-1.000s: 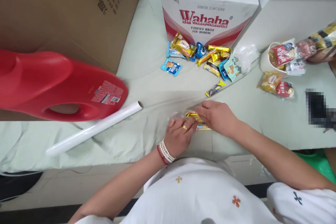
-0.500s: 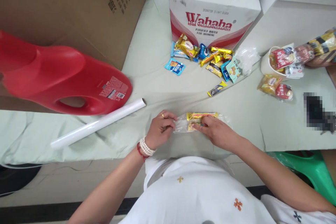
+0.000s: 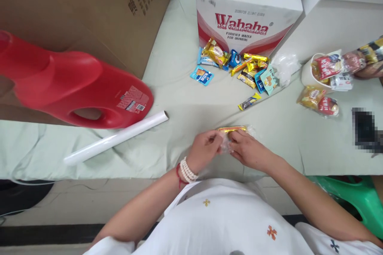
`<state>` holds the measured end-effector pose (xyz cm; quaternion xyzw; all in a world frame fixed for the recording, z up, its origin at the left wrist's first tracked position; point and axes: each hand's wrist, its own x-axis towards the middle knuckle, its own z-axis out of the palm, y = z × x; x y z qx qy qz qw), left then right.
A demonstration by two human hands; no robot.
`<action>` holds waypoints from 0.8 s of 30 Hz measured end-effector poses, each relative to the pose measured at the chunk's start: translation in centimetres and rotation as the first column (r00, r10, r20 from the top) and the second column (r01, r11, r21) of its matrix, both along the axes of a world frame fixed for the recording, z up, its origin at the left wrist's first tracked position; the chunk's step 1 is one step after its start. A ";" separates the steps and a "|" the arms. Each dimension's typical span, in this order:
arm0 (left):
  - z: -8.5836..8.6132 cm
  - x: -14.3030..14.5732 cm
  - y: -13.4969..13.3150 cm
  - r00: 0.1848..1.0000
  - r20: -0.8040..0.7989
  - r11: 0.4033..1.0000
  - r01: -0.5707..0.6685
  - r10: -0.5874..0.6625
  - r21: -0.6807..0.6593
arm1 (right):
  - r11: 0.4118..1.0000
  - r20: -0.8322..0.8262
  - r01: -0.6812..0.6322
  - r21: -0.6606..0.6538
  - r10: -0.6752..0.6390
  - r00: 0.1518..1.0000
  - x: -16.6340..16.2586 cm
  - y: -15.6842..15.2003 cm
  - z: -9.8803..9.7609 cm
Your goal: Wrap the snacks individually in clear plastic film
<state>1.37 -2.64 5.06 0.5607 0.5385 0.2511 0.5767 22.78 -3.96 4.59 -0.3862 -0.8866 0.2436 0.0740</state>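
Left hand: the left hand [image 3: 205, 149] looked pinched at the fingertips on the clear bag [image 3: 226, 143].
Right hand: the right hand [image 3: 251, 149] curled its fingers onto the bag just opposite; pinching or only pressing, could not tell.
Bag: crumpled, between the two sets of fingertips.
Bar: a yellow bar [image 3: 231, 129] lay just beyond the fingertips; inside the film or not was unclear.
Handling: thin film seemed apt to slip or tear, so a small, firm pinch with a light opposing hold looked best.
Beyond the grip: a loose stick [image 3: 249, 101], then snacks [image 3: 248, 69] before the box [image 3: 243, 20].
Left of it: a tube [image 3: 116, 138] beside the jug [image 3: 83, 75].
Right, farther out: a filled cup [image 3: 306, 77].
In the way: mainly the fingers, which hid much of the bag.
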 end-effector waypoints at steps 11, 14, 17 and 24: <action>-2.8 4.5 -0.4 0.653 -0.749 0.739 0.451 0.110 0.501 | 0.552 -0.309 0.829 0.089 -0.776 0.550 2.8 -1.8 -1.2; -2.8 4.8 -0.5 0.639 -0.756 0.705 0.469 0.145 0.532 | 0.480 -0.158 0.875 0.060 -0.861 0.483 3.6 -1.6 -2.4; -2.8 4.8 0.0 0.695 -0.704 0.725 0.407 0.149 0.556 | 0.604 0.009 0.796 -0.045 -0.796 0.605 4.2 -1.6 -2.6; -2.9 4.1 1.0 0.812 -0.583 0.785 0.380 -0.030 0.490 | 0.610 0.051 0.788 0.087 -0.793 0.608 3.0 -2.6 -0.5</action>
